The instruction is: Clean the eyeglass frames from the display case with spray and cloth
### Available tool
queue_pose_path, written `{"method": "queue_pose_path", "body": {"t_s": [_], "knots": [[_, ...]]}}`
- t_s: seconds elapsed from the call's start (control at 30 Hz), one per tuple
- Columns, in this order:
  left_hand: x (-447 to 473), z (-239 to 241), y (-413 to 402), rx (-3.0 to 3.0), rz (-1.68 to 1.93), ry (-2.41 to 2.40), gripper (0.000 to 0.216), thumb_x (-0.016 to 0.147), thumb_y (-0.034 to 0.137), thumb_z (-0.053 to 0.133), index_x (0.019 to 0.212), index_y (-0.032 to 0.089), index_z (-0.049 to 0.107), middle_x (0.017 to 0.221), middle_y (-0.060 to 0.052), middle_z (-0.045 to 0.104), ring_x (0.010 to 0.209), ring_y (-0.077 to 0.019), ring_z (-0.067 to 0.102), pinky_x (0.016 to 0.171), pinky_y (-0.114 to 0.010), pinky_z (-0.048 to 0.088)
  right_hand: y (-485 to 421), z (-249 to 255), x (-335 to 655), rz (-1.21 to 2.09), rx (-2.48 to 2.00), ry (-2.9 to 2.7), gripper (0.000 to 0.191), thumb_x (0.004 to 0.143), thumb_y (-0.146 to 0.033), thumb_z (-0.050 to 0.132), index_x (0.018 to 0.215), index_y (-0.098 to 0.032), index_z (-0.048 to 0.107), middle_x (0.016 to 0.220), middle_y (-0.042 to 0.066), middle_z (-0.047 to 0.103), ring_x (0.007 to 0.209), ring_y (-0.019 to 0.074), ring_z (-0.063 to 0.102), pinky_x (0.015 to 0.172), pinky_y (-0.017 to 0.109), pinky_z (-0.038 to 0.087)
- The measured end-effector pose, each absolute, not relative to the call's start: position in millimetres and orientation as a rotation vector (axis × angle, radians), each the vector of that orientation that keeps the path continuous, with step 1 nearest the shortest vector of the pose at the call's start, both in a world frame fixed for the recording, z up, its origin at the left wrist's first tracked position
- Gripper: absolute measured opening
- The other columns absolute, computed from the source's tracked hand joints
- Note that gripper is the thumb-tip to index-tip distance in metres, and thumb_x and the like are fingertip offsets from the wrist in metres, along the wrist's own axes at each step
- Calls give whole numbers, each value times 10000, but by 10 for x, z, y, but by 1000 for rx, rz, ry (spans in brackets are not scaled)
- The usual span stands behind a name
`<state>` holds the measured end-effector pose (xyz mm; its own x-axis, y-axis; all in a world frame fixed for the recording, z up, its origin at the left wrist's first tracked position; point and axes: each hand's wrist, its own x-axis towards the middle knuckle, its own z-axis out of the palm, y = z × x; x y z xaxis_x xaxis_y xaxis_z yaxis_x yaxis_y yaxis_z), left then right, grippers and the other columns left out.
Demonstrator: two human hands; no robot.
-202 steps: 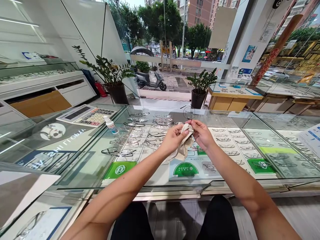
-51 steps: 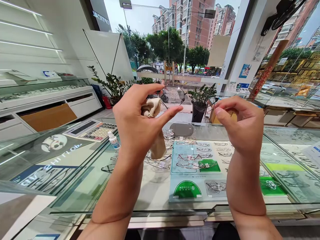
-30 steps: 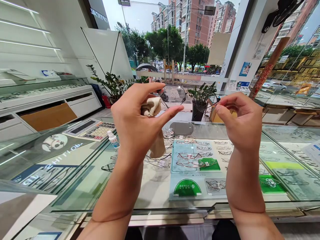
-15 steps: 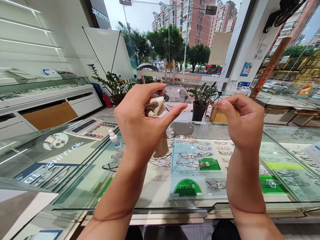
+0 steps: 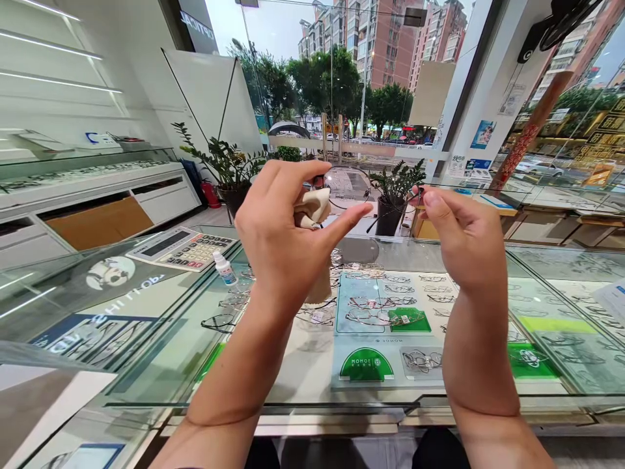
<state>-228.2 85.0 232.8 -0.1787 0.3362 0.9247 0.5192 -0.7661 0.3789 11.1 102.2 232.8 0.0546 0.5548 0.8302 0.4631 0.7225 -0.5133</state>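
Observation:
I hold a thin-rimmed pair of glasses point(image 5: 347, 185) up at eye level above a glass counter point(image 5: 146, 312). My left hand point(image 5: 288, 238) pinches the left lens rim between thumb and forefinger and also keeps a beige cleaning cloth point(image 5: 312, 207) tucked in its palm, the cloth's tail hanging down behind the hand. My right hand point(image 5: 463, 234) is closed in a pinch on the frame's right end. Both wrists are raised, with the backs of the hands facing me.
On the counter to the left lie a calculator point(image 5: 181, 247), a small spray bottle point(image 5: 224, 268) and a loose pair of dark glasses point(image 5: 219, 322). Trays with several frames and green signs point(image 5: 366, 366) sit under the glass. Potted plants point(image 5: 390, 195) stand by the window.
Earlier the hands wiped the glasses low over the counter; they then lifted them to eye level. In the last second the glasses barely moved and the right hand shifted slightly left.

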Motion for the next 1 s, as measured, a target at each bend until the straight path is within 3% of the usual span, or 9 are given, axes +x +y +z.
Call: {"method": "queue_pose_path", "body": {"t_s": [0.3, 0.57, 0.73, 0.83, 1.0], "knots": [[-2259, 2309, 899, -1910, -2126, -992, 586, 792, 677, 929, 1232, 325, 768, 1461, -115, 660, 1316, -380, 589, 904, -458, 598, 1031, 2339, 119, 96, -839, -1584, 423, 1058, -628, 647, 1123, -273, 868, 983, 52, 836, 930, 242, 775, 858, 421, 647], [-2344, 2258, 1141, -2031, -2121, -924, 612, 860, 690, 870, 1347, 347, 732, 1380, -93, 695, 1333, -349, 598, 918, -453, 588, 1054, 2292, 109, 27, -741, -1511, 368, 1067, -563, 662, 1222, -284, 844, 1077, 76, 825, 951, 244, 769, 872, 436, 639], [-2395, 2258, 1269, -2059, -1973, -861, 610, 882, 669, 860, 1369, 325, 732, 1350, -100, 706, 1254, -315, 644, 933, -432, 586, 996, 2362, 80, 25, -706, -1519, 279, 1065, -486, 678, 1099, -268, 850, 1072, 73, 813, 1043, 245, 751, 942, 428, 610], [-2404, 2299, 1275, -2168, -1732, -773, 582, 866, 642, 882, 1320, 299, 764, 1262, -100, 726, 1153, -285, 681, 958, -425, 588, 990, 2415, 98, 169, -711, -1616, 271, 1043, -483, 698, 1024, -259, 848, 1060, 62, 820, 1044, 233, 740, 925, 394, 594], [-2395, 2333, 1249, -2282, -1483, -702, 590, 860, 641, 877, 1306, 270, 767, 1202, -89, 727, 1080, -255, 698, 949, -398, 586, 1150, 2426, 202, 729, -772, -1865, 217, 943, -448, 802, 879, -244, 836, 900, 30, 815, 876, 199, 722, 842, 348, 572]]}}
